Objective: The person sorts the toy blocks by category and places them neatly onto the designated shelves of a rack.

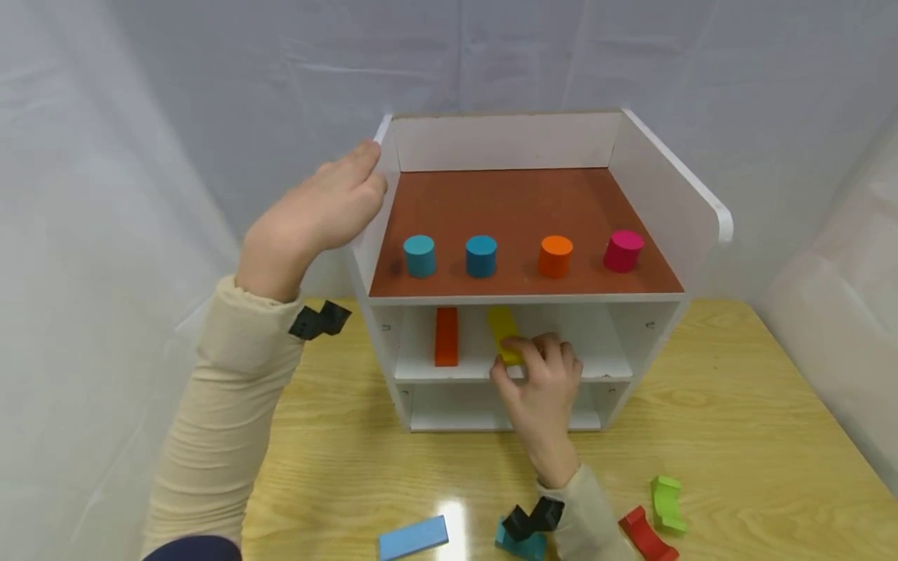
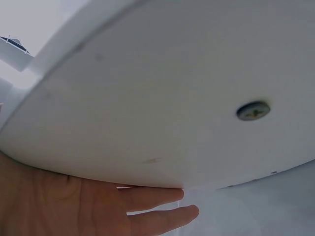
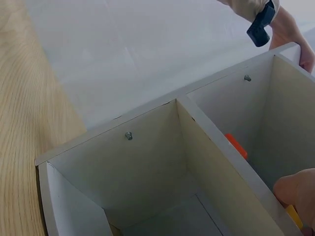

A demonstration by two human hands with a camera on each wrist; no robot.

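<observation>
Right hand (image 1: 540,382) pinches yellow block (image 1: 503,333) on middle shelf; left hand (image 1: 316,214) flat, fingers straight, against shelf (image 1: 673,195) side. No readable writing.

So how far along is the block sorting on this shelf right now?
Four cylinders stand on the shelf's top deck, and an orange bar already lies on the middle shelf. In hand: the right hand has its grip on a yellow bar at that shelf, while the left hand rests on the side panel. Left on the table: blue bar, green arch, red arch, teal piece.
</observation>
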